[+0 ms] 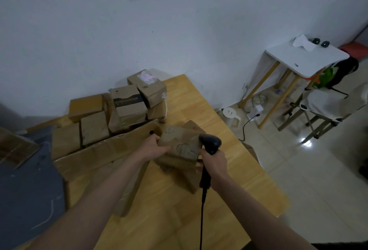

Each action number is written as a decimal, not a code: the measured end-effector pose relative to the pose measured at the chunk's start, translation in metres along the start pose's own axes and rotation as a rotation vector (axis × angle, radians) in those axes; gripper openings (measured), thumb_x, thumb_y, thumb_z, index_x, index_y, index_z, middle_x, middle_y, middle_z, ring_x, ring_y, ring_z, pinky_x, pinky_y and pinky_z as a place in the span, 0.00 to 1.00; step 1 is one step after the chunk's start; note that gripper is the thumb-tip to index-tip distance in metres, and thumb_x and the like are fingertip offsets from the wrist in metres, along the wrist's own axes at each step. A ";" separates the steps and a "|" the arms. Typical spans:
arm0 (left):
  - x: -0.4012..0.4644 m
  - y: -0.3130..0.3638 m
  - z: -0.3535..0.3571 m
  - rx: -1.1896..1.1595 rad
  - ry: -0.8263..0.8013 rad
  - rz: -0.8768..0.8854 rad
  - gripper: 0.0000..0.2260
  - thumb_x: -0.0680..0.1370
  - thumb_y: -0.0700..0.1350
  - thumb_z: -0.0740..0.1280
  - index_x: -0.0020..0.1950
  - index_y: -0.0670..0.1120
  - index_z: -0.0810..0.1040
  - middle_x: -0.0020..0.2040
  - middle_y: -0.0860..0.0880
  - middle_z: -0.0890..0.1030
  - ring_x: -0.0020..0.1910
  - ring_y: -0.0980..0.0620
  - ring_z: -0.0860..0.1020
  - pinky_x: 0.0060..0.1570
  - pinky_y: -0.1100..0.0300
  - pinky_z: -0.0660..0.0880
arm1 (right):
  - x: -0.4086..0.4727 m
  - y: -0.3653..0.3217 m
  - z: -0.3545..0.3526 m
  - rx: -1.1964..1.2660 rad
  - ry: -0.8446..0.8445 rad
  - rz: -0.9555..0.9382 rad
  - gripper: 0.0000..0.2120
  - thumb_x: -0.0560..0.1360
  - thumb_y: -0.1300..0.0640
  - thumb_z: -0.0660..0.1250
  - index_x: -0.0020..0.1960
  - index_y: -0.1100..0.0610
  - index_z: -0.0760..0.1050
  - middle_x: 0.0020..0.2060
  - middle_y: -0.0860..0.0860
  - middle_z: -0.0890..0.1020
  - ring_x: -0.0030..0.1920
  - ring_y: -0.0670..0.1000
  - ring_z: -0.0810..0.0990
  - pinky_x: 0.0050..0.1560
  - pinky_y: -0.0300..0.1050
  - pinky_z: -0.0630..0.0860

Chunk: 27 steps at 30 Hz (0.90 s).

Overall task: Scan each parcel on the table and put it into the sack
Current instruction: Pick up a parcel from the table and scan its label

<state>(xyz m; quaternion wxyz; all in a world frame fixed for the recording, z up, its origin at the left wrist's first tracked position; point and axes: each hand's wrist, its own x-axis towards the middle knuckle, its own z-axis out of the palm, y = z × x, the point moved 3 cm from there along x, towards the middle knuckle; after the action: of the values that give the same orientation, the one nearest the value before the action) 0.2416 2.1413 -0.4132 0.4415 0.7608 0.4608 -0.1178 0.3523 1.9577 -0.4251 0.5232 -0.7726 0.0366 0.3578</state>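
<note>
Scanning is best done with the label turned toward the scanner; the parcel, raised above the wooden table, is gripped by the left hand; the scanner's handle is clasped by the right hand, just beside the parcel.

The left hand covers the near-left edge of the parcel; the fingertips behind it are hidden. The label is too blurred to read. The scanner head hides the parcel's right corner, and its cable runs off the bottom edge. The right hand hides the scanner's grip. The sack cannot be made out.
</note>
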 end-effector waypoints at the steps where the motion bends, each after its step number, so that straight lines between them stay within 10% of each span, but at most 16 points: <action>1: -0.010 -0.004 -0.001 -0.015 0.012 0.008 0.21 0.75 0.55 0.72 0.63 0.49 0.72 0.59 0.52 0.75 0.55 0.53 0.74 0.55 0.55 0.75 | -0.006 0.002 -0.002 0.009 -0.007 -0.013 0.08 0.76 0.54 0.71 0.50 0.59 0.78 0.47 0.62 0.85 0.47 0.64 0.85 0.46 0.67 0.83; 10: -0.129 -0.049 -0.049 -0.192 0.160 0.149 0.18 0.74 0.53 0.74 0.60 0.50 0.75 0.51 0.56 0.77 0.48 0.60 0.75 0.39 0.63 0.71 | -0.106 0.002 0.009 0.013 -0.129 -0.185 0.07 0.76 0.53 0.72 0.52 0.53 0.80 0.47 0.54 0.86 0.50 0.57 0.84 0.56 0.64 0.81; 16: -0.208 -0.110 -0.079 -0.447 0.204 0.162 0.24 0.74 0.51 0.74 0.68 0.51 0.74 0.59 0.52 0.80 0.56 0.53 0.79 0.58 0.52 0.79 | -0.195 0.017 0.029 0.112 -0.309 -0.354 0.07 0.78 0.57 0.72 0.53 0.47 0.79 0.47 0.45 0.84 0.52 0.46 0.82 0.49 0.41 0.76; 27: -0.313 -0.181 -0.098 -0.431 0.297 0.430 0.22 0.71 0.43 0.78 0.60 0.55 0.75 0.63 0.53 0.79 0.63 0.51 0.77 0.64 0.47 0.75 | -0.261 0.035 0.067 0.344 -0.385 -0.187 0.16 0.79 0.62 0.69 0.67 0.58 0.75 0.53 0.55 0.86 0.51 0.55 0.87 0.56 0.53 0.82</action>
<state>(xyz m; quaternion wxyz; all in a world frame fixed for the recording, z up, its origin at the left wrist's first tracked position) -0.0973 2.0644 -0.2745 0.5349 0.7387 0.3633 0.1905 0.1089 1.9148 -0.3114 0.6747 -0.5902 -0.0747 0.4369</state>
